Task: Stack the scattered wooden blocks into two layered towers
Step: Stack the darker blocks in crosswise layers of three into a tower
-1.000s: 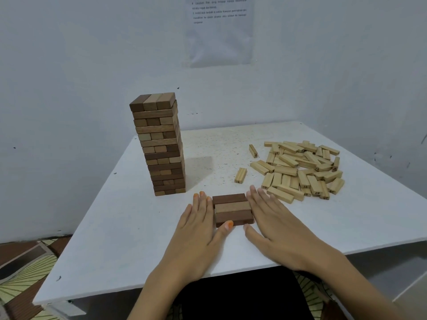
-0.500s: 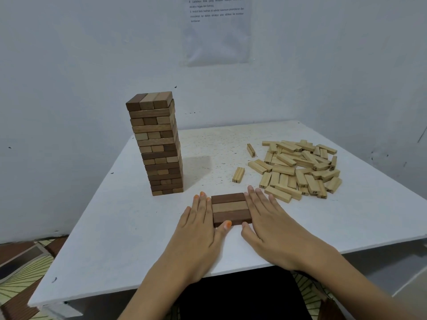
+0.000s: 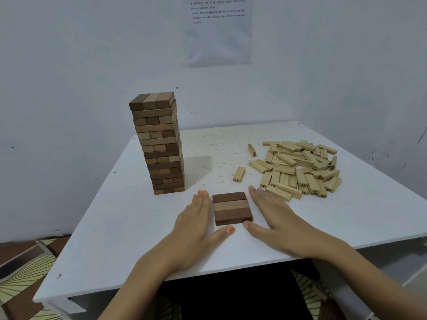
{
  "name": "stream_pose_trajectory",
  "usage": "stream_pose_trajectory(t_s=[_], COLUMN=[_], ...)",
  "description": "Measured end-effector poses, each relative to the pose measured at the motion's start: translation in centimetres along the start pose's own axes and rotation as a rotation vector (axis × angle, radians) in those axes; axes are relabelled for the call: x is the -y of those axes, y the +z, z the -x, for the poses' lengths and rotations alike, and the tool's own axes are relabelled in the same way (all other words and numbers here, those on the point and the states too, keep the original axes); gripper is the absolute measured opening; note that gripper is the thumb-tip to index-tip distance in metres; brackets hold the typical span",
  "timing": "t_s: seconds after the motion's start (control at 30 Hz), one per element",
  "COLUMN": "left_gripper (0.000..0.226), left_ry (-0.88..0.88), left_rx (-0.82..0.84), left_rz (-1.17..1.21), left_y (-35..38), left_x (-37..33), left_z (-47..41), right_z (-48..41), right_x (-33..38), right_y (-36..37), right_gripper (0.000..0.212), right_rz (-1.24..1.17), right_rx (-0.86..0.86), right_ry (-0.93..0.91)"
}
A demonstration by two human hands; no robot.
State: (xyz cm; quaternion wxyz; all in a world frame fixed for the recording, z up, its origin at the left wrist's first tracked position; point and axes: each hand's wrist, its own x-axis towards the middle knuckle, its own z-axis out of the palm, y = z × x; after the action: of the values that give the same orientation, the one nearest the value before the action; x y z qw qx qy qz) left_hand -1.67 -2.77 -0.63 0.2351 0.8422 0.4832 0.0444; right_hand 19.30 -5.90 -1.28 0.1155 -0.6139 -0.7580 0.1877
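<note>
A flat layer of three brown blocks (image 3: 231, 208) lies side by side near the table's front edge. My left hand (image 3: 196, 221) rests flat on the table just left of it, thumb by the layer's front corner. My right hand (image 3: 276, 217) lies flat to the layer's right, a small gap between fingers and blocks. Neither hand holds anything. A tall tower of brown blocks (image 3: 160, 144) stands at the back left. A heap of pale numbered blocks (image 3: 300, 167) lies at the right, with two stray pale blocks (image 3: 239, 174) beside it.
The white table (image 3: 115, 227) stands in a corner of pale walls. A printed sheet (image 3: 218, 31) is fixed to the wall behind. A patterned mat (image 3: 20, 271) lies on the floor to the left.
Both hands have drawn slightly apart from the three-block layer, the right one more so. The blocks have not moved.
</note>
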Motion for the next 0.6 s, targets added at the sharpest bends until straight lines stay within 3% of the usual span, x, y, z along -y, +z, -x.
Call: stream_pose_trajectory(t_s=[0.17,0.3,0.6], left_gripper=[0.097,0.092,0.089], left_ry=[0.05,0.119,0.183], left_rx=[-0.128,-0.193,-0.128], left_rz=[0.319,0.424,0.405], left_y=[-0.9,-0.9,-1.5], left_x=[1.2,1.9,3.1], left_z=[0.3,-0.7,-2.2], right_z=[0.3,-0.3,-1.3], right_x=[-2.0,-1.9,-2.0], right_y=[-1.4,-2.0,-2.4], right_gripper=[0.085,0.085,0.079], right_rz=[-0.419,-0.404,-0.401], right_rx=[0.01,0.019,-0.007], right_ry=[-0.054,-0.093,-0.134])
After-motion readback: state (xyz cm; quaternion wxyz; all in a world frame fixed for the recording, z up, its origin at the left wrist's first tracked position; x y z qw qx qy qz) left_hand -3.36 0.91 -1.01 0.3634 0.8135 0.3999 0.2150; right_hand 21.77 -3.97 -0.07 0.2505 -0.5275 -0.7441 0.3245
